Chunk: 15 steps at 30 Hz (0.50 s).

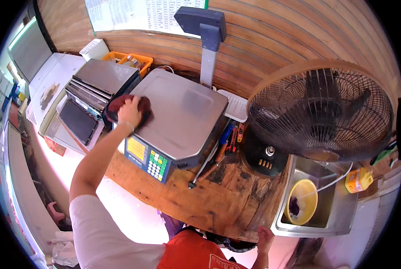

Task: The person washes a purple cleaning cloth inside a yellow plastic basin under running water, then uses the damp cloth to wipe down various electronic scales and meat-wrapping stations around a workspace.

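Observation:
My left hand [130,112] presses a dark red cloth [146,109] onto the left edge of the steel weighing plate [183,111] of a Mettler Toledo electronic scale. Below the plate, the scale's front panel has a lit yellow display [135,149] and a keypad [156,165]. My right hand [265,237] is low, by the wooden counter's front edge and close to the sink's corner. Its fingers look curled, but whether they hold anything is not visible.
A large black fan [321,111] stands right of the scale, with screwdrivers [221,151] between them. The steel sink [338,215] holds a yellow basin [303,201], with a hose running into it. Left are a second scale [103,75], an orange basket [146,62] and a tablet-like device [78,119].

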Motion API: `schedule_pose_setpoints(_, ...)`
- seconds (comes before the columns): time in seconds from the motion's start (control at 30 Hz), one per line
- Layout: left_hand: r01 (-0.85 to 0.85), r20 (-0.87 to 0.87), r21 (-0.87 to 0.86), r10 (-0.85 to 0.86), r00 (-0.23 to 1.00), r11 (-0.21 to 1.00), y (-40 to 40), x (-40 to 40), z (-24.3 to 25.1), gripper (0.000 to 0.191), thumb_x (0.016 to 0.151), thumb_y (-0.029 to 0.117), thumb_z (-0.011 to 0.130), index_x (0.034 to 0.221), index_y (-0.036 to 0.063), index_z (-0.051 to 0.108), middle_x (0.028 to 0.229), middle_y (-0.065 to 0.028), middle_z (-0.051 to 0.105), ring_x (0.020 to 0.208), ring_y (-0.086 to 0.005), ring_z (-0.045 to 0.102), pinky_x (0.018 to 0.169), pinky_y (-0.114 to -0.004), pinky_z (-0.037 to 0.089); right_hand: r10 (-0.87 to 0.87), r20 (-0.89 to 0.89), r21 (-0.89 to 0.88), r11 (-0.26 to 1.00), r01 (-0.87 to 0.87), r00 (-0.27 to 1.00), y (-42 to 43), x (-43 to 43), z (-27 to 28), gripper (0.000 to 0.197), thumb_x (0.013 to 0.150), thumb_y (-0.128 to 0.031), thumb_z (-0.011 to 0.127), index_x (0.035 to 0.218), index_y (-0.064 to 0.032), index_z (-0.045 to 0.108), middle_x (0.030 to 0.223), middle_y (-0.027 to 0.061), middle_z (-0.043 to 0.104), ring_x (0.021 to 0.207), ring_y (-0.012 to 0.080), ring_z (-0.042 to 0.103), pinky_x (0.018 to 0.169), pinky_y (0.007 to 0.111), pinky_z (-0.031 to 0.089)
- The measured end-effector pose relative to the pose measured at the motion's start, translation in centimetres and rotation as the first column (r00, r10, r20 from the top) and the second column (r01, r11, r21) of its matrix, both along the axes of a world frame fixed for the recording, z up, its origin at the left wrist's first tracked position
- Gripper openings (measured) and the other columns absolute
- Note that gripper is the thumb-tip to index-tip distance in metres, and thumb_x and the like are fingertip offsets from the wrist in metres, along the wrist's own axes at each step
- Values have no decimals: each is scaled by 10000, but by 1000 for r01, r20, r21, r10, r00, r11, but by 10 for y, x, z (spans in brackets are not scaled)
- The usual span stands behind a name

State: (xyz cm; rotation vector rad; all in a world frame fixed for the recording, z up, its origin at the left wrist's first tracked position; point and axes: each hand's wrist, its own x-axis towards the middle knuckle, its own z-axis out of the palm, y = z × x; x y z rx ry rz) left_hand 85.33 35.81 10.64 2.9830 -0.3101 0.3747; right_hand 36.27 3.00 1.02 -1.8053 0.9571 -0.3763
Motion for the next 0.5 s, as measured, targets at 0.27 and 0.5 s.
schedule_pose_setpoints(0.27, 502, -1, -202, -513, 859, 841, -166, -71, -11, 375, 688, 278, 571, 991, 114, 423, 881, -157, 474, 802, -311, 513, 653, -395, 436, 69, 62, -20, 997, -68, 996, -6, 15, -20, 78, 705, 2, 528, 773, 23, 558, 665, 47, 534, 633, 104, 486, 583, 221, 395)
schedule_pose_setpoints(0.5, -270, 206, -92, 284, 937, 958, -19, 74, -12, 257, 728, 238, 515, 934, 96, 456, 837, -131, 514, 695, -293, 553, 593, -403, 470, 1, 22, 14, 1000, -1, 1000, 4, 18, 11, 72, 695, -8, 555, 762, 16, 557, 686, 10, 518, 654, 78, 462, 583, 198, 376)
